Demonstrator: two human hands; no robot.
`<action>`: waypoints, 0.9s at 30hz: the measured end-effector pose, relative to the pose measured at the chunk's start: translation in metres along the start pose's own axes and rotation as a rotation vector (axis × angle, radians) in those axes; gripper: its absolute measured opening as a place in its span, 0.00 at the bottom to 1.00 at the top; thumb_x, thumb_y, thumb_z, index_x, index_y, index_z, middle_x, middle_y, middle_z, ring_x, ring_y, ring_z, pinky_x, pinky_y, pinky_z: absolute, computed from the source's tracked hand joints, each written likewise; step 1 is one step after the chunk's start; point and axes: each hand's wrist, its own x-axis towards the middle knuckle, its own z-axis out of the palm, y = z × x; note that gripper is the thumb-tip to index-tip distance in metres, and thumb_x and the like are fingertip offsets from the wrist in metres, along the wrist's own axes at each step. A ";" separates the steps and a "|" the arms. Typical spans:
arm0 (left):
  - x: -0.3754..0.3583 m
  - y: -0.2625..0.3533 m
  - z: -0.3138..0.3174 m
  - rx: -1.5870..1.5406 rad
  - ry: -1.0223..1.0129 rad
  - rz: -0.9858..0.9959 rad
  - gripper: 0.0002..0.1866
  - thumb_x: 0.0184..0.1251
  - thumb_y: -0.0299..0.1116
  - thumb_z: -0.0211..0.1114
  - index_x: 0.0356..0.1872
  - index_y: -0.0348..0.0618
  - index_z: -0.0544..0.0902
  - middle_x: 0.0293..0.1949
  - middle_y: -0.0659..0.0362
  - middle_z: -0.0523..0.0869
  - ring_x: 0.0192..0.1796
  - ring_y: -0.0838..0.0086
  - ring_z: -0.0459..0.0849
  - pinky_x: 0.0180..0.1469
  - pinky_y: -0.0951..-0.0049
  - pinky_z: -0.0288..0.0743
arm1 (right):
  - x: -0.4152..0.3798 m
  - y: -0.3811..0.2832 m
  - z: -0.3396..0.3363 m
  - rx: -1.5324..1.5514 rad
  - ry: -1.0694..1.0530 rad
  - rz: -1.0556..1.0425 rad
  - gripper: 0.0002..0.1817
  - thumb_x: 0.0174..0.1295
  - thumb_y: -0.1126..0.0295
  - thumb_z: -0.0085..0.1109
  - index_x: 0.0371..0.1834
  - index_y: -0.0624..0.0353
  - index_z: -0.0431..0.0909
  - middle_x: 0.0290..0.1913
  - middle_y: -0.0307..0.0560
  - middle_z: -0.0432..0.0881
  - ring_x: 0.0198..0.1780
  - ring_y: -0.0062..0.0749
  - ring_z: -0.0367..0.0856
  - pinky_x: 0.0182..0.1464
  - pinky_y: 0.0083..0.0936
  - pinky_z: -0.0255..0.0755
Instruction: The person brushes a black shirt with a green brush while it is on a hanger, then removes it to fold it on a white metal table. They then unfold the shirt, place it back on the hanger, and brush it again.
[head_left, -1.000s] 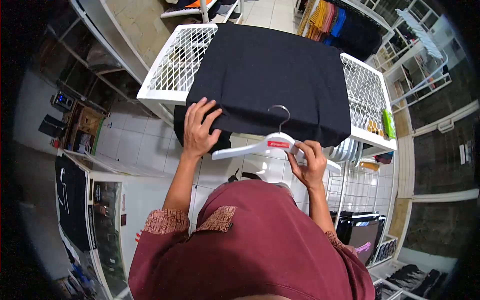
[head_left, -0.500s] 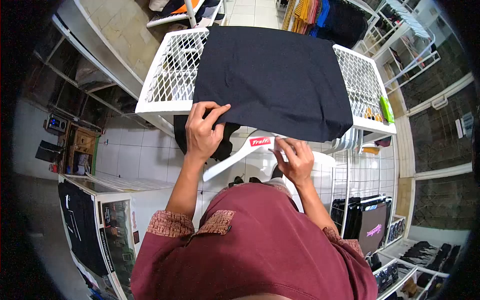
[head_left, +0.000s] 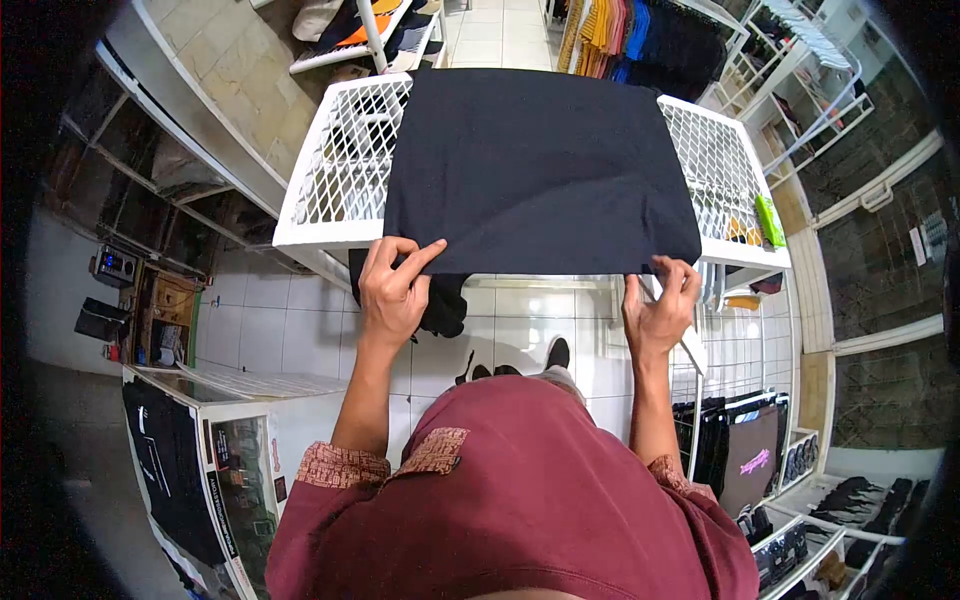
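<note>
A black garment point(head_left: 540, 170) lies spread over a white mesh-topped table point(head_left: 335, 160), its near hem reaching the front edge. My left hand point(head_left: 393, 290) pinches that hem near the left corner, index finger stretched over the fabric. At the right end of the hem, my right hand point(head_left: 662, 305) has its thumb under the edge and its fingertips on the cloth. The fabric between my hands is fairly flat, with faint creases toward the right. Below the left hand hangs more black cloth point(head_left: 447, 305).
A bright green packet point(head_left: 769, 220) sits on the table's right edge. Colourful clothes point(head_left: 605, 35) hang on a rack beyond. To the lower left stands a display case point(head_left: 245, 480); dark packaged garments point(head_left: 745, 450) hang at lower right. Glass doors line the right side.
The white hanger with a red label has gone from sight. My right hand has moved right to the garment's near right corner, and the hem now lies straighter.
</note>
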 end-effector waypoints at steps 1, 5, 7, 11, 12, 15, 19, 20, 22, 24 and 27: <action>-0.001 -0.001 0.001 -0.012 -0.004 -0.008 0.28 0.46 0.14 0.63 0.51 0.47 0.92 0.35 0.55 0.78 0.40 0.62 0.79 0.45 0.63 0.75 | 0.007 -0.007 0.003 0.021 -0.016 0.013 0.24 0.50 0.71 0.78 0.52 0.50 0.82 0.50 0.45 0.79 0.48 0.46 0.86 0.42 0.39 0.84; -0.003 0.000 -0.003 -0.014 -0.037 0.004 0.26 0.47 0.14 0.64 0.50 0.46 0.92 0.34 0.55 0.78 0.40 0.62 0.79 0.45 0.62 0.75 | 0.031 -0.033 0.019 -0.004 -0.118 0.043 0.29 0.48 0.74 0.69 0.58 0.46 0.79 0.57 0.46 0.77 0.49 0.50 0.86 0.42 0.41 0.85; -0.004 -0.001 -0.005 0.000 -0.045 0.007 0.25 0.47 0.16 0.67 0.49 0.47 0.92 0.35 0.56 0.78 0.41 0.63 0.79 0.45 0.62 0.75 | 0.042 -0.034 0.030 -0.005 -0.157 0.050 0.28 0.47 0.76 0.66 0.56 0.48 0.80 0.54 0.48 0.79 0.44 0.53 0.87 0.42 0.42 0.84; 0.000 -0.003 -0.010 -0.004 -0.171 0.053 0.19 0.51 0.25 0.74 0.47 0.45 0.92 0.37 0.57 0.82 0.44 0.61 0.81 0.50 0.60 0.75 | 0.045 -0.037 0.047 0.051 -0.261 -0.038 0.22 0.48 0.74 0.68 0.50 0.53 0.80 0.44 0.51 0.83 0.43 0.54 0.86 0.44 0.44 0.81; 0.007 0.001 -0.011 -0.003 -0.166 0.059 0.19 0.51 0.25 0.74 0.47 0.45 0.92 0.37 0.57 0.82 0.44 0.61 0.81 0.50 0.60 0.75 | 0.045 -0.039 0.048 0.046 -0.300 -0.040 0.21 0.49 0.72 0.69 0.50 0.53 0.81 0.43 0.51 0.83 0.43 0.54 0.86 0.44 0.44 0.81; 0.038 0.005 -0.003 -0.128 -0.220 0.081 0.24 0.55 0.43 0.82 0.51 0.41 0.90 0.42 0.52 0.86 0.50 0.57 0.82 0.56 0.60 0.75 | 0.044 -0.035 0.058 0.049 -0.312 -0.045 0.20 0.50 0.71 0.69 0.49 0.54 0.82 0.41 0.52 0.85 0.41 0.54 0.86 0.43 0.44 0.81; 0.069 -0.028 0.048 -0.110 -0.155 0.077 0.22 0.63 0.41 0.76 0.55 0.41 0.88 0.47 0.52 0.85 0.54 0.57 0.81 0.59 0.60 0.75 | 0.044 -0.029 0.054 0.094 -0.257 -0.090 0.18 0.50 0.70 0.70 0.45 0.57 0.82 0.40 0.53 0.87 0.38 0.55 0.87 0.41 0.44 0.81; 0.074 -0.031 0.053 -0.082 -0.193 0.068 0.20 0.65 0.42 0.74 0.53 0.42 0.89 0.47 0.53 0.85 0.55 0.57 0.81 0.60 0.60 0.74 | 0.045 -0.027 0.052 0.126 -0.240 -0.099 0.17 0.50 0.69 0.70 0.45 0.58 0.82 0.41 0.53 0.87 0.38 0.55 0.87 0.41 0.44 0.82; 0.075 -0.037 0.061 -0.057 -0.234 0.065 0.17 0.67 0.42 0.73 0.51 0.43 0.90 0.47 0.55 0.85 0.55 0.58 0.80 0.60 0.59 0.74 | 0.049 -0.019 0.045 0.128 -0.230 -0.097 0.17 0.47 0.73 0.70 0.42 0.58 0.81 0.39 0.51 0.86 0.39 0.54 0.86 0.41 0.43 0.80; 0.071 -0.034 0.062 0.006 -0.250 -0.004 0.17 0.66 0.43 0.73 0.50 0.45 0.90 0.46 0.55 0.85 0.54 0.59 0.80 0.60 0.60 0.74 | 0.054 -0.013 0.032 0.134 -0.148 -0.166 0.18 0.42 0.80 0.69 0.39 0.58 0.79 0.36 0.51 0.84 0.40 0.52 0.85 0.43 0.42 0.79; 0.067 -0.033 0.066 0.027 -0.206 0.007 0.16 0.66 0.43 0.73 0.49 0.45 0.91 0.45 0.56 0.84 0.52 0.60 0.80 0.57 0.59 0.73 | 0.062 0.001 0.020 0.030 -0.119 -0.185 0.18 0.39 0.85 0.66 0.37 0.59 0.78 0.34 0.50 0.81 0.40 0.52 0.77 0.45 0.43 0.73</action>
